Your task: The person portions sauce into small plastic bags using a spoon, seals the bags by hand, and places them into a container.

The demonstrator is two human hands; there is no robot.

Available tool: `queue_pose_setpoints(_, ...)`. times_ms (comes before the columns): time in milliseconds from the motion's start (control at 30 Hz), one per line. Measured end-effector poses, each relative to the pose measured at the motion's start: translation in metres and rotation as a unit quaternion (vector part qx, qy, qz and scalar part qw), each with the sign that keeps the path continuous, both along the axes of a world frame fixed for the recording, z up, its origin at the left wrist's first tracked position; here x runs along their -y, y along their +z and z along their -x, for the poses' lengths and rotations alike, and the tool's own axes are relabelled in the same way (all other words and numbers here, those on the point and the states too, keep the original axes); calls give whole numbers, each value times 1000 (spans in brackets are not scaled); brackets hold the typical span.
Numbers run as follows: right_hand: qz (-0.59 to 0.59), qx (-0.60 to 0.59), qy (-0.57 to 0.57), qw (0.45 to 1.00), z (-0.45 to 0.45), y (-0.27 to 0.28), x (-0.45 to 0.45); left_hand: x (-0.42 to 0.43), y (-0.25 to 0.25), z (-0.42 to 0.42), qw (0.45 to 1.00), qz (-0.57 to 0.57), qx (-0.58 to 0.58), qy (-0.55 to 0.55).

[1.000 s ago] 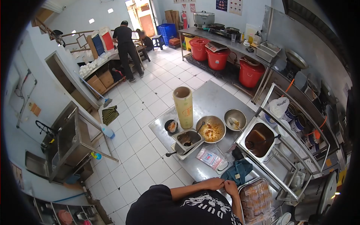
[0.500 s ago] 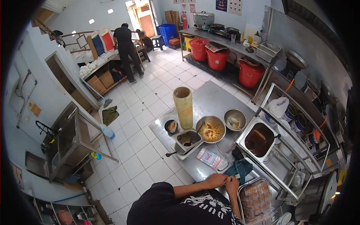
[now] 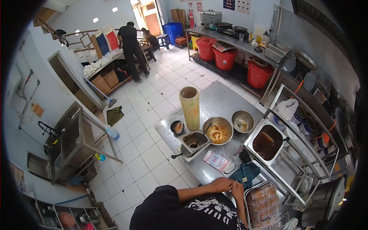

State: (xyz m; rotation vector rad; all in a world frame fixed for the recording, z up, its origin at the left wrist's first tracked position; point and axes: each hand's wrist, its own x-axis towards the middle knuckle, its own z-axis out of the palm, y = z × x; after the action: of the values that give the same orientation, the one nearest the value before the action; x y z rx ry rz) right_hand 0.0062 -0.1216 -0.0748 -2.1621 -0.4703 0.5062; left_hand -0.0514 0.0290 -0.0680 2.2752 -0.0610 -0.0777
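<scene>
My left hand [image 3: 221,185] and my right hand [image 3: 237,189] meet in front of my chest at the table's near edge. Their fingers are bent and closed against each other; anything between them is too small or hidden. Just beyond them lies a dark teal cloth item [image 3: 245,174], bunched up. Beside my right forearm is a metal tray [image 3: 247,209] holding several clear-wrapped packs of brownish food [image 3: 263,202]. A pack of plastic bags with red and blue print [image 3: 216,160] lies farther forward on the table.
On the steel table [image 3: 220,97] stand a tall yellow wrap roll [image 3: 190,111], a bowl of orange-coloured food [image 3: 219,132], a smaller bowl [image 3: 243,119] and a metal container [image 3: 194,141]. A rack at right holds a pan of brown sauce [image 3: 265,142]. Another person [image 3: 131,48] stands far back.
The view has shifted slightly, so the room appears a little farther right. My hands stay together in nearly the same place.
</scene>
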Motion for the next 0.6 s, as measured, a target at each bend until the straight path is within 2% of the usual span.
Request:
queue_pose_setpoints(167,48,60,-8,997,-2,-5,-6,7,-18,-3,999,-24,14,39)
queue_pose_setpoints(500,122,120,-44,984,3,20,-19,3,-3,-4,996,-53,6,72)
queue_pose_setpoints(600,84,116,-50,988,1,29,-16,1,1,-4,993,-80,-19,81)
